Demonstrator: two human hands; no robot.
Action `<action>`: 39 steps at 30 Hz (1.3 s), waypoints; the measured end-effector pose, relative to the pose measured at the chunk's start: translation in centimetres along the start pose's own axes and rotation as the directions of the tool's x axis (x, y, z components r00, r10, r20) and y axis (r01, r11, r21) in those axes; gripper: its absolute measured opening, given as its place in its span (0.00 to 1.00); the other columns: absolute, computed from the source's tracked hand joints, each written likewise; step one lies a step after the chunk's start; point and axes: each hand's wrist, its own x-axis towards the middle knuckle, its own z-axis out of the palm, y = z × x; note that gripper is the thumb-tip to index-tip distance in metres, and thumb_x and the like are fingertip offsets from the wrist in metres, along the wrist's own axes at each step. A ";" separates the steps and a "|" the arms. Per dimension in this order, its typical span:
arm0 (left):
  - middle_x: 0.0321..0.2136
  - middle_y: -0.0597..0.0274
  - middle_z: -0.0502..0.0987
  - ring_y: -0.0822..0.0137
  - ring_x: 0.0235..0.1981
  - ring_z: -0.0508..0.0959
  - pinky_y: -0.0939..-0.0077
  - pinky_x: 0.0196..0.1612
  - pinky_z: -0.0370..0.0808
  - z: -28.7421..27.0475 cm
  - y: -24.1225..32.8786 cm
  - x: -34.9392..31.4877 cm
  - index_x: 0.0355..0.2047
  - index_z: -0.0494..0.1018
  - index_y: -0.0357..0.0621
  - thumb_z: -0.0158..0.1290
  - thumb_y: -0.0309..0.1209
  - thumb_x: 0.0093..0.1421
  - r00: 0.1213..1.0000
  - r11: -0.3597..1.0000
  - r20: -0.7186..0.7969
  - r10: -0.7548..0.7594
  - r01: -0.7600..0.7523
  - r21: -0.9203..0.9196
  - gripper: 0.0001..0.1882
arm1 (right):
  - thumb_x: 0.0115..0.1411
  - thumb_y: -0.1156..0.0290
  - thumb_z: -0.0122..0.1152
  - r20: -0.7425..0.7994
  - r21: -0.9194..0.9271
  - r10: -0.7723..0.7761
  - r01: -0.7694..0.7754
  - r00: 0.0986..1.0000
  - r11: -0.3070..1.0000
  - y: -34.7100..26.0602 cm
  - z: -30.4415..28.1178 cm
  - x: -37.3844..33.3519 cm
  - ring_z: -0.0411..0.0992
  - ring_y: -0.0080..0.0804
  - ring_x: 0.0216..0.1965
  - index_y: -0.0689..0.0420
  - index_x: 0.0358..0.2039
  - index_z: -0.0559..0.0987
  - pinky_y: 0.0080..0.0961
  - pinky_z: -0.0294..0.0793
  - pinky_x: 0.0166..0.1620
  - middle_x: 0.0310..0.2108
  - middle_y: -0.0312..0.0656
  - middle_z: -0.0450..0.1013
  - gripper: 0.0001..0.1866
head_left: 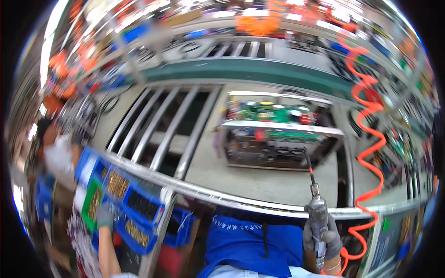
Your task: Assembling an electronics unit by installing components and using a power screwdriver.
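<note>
My right hand (pixel 330 241), in a grey glove, grips a pneumatic screwdriver (pixel 318 209) with its bit pointing up and away from me. The bit's tip lies in line with the front of an open metal chassis (pixel 259 160), which holds green circuit boards and coloured parts; I cannot tell if they touch. At the lower left my left hand (pixel 104 216), also gloved in grey, reaches to a green bin (pixel 88 204) of brass-coloured screws. Blur hides its fingers and anything between them. Beside it stand blue bins (pixel 147 193) of dark and brass-coloured small fasteners.
The chassis stands on a pale board (pixel 204 162) on the conveyor, right of bare metal rollers (pixel 162 125). A coiled orange air hose (pixel 378 139) hangs at the right and runs down to the screwdriver. Another chassis (pixel 384 162) stands farther right. A green strip (pixel 194 69) crosses behind.
</note>
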 end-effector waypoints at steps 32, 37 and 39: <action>0.25 0.72 0.61 0.83 0.19 0.56 0.95 0.14 0.57 -11.0 23.9 5.5 0.43 0.66 0.44 0.47 0.35 0.66 0.812 -0.467 0.378 0.444 0.570 -0.676 0.10 | 0.46 0.59 0.63 -0.120 0.069 -0.081 0.090 0.989 0.994 -2.5 -2.0 0.3 0.71 0.28 0.17 0.63 0.48 0.67 0.24 0.74 0.21 0.24 0.43 0.71 0.31; 0.28 0.66 0.66 0.82 0.22 0.59 0.95 0.18 0.61 -14.5 39.9 5.0 0.53 0.62 0.34 0.47 0.27 0.64 0.696 -0.193 0.386 0.605 0.599 -0.777 0.18 | 0.43 0.59 0.62 -0.128 0.061 -0.099 0.108 0.987 0.992 -2.7 -2.2 0.1 0.71 0.28 0.17 0.63 0.46 0.67 0.24 0.73 0.21 0.24 0.43 0.71 0.31; 0.31 0.61 0.68 0.80 0.24 0.67 0.89 0.22 0.65 -15.9 44.9 4.7 0.55 0.61 0.30 0.51 0.29 0.61 0.583 -0.144 0.251 0.773 0.545 -0.826 0.24 | 0.40 0.59 0.61 -0.138 0.015 -0.098 0.101 0.986 0.995 -2.8 -2.3 -0.1 0.71 0.29 0.17 0.63 0.45 0.67 0.23 0.73 0.21 0.23 0.43 0.71 0.32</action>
